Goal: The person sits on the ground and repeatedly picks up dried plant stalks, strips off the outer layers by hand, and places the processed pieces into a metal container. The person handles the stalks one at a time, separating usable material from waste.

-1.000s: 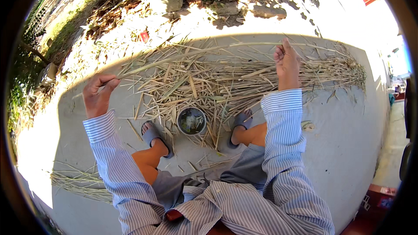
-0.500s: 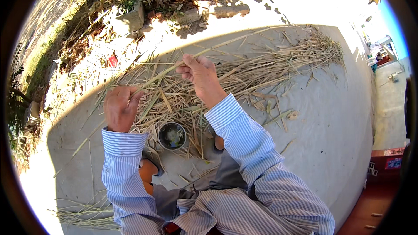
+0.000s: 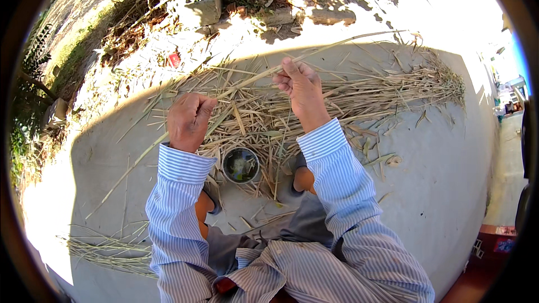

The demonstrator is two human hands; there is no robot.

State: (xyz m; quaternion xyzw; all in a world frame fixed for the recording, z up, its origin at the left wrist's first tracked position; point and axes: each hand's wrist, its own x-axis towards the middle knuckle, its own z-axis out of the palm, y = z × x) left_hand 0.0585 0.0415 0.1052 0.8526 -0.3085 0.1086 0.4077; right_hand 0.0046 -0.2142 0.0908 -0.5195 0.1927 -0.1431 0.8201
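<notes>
A long pale straw stalk [image 3: 247, 82] is stretched slantwise between my two hands, its thin far end reaching up to the right. My left hand [image 3: 190, 122] is closed in a fist around its lower part, and a length runs on below toward the lower left. Thumb and fingertips of my right hand [image 3: 303, 90] pinch the stalk higher up. Beneath both hands lies a heap of dry stalks [image 3: 387, 91], spread across the concrete. Between my feet and the heap stands a round container [image 3: 241, 165] of dark liquid with pale and green bits in it.
Thin green stalks [image 3: 112, 252] lie in a separate bunch at the lower left. Stone blocks [image 3: 203, 10] and dry leaves edge the ground at the far side. A small red packet [image 3: 174, 60] lies among sunlit litter. Concrete floor [image 3: 432, 179] extends to the right.
The view has shifted, so the scene sits farther right. My hands are slightly farther apart along the stalk, and the left thumb has closed down against the fist.
</notes>
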